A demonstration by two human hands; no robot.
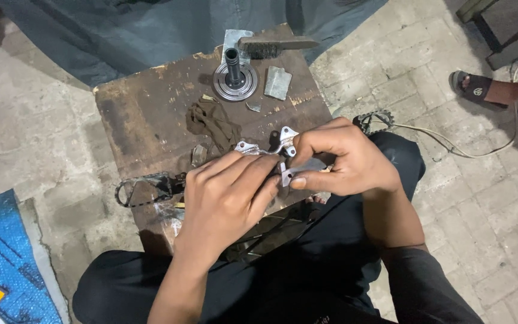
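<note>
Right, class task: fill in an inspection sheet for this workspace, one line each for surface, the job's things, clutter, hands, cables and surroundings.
Surface: worn, stained wooden stool top, edges chipped.
Job's things: bent silvery metal bracket with holes, held above the stool.
Clutter: flanged metal hub with shaft, wire brush, small grey metal plate, brown rag, black metal part at the stool's near edge.
Hands: left hand and right hand both have a grip on the bracket.
Cables: pale cable across the floor at right.
Surroundings: paved brick floor, sprocket, blue sheet, another person's sandalled foot.
</note>
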